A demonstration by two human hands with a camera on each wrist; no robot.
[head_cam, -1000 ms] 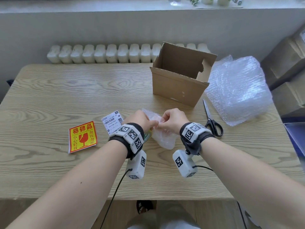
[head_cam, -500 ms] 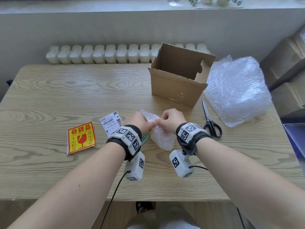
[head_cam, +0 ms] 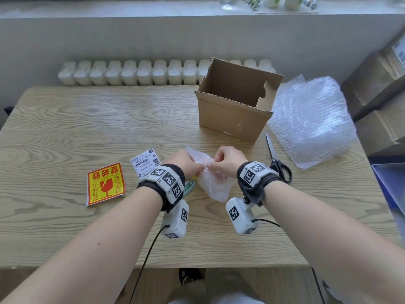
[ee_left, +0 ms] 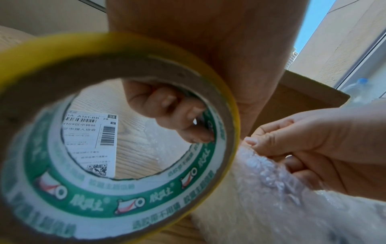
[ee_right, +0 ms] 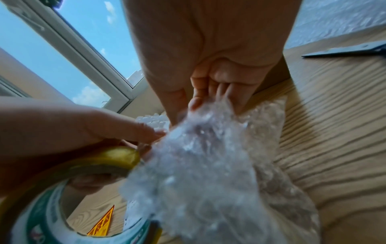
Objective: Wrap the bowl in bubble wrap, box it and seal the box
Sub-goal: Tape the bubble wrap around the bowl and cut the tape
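The bundle of bubble wrap (head_cam: 213, 178) lay on the wood-grain bench (head_cam: 65, 132), translucent, dimpled and lumpy, directly between the two hands. The bowl itself could not be made out through the wrap. The left hand (head_cam: 186, 164) had its fingers curled, pinching the upper edge of the wrap; a roll of tape (ee_left: 117, 148) hung on that same hand, the fingers passing through its core. The right hand (head_cam: 228, 160) was likewise curled, fingertips (ee_right: 200, 99) pinching the wrap just beside the left hand's thumb.

The cardboard box (head_cam: 236, 102), plain brown corrugated board, stood open-topped beyond the right hand, one flap upright with a torn notch. A loose heap of bubble wrap sheets (head_cam: 311, 121) lay further off to the right of the right hand, with black-handled scissors (head_cam: 277, 161) between the heap and that hand.

The head view showed only a sliver of the roll under the left wrist. The left wrist view revealed it fully: yellow rim, brown cardboard core, green-and-white printed lining, with a white barcode label (ee_left: 92, 145) seen through the hole. A red-and-yellow fragile sticker (head_cam: 105, 183), square and glossy, lay left of the left hand.
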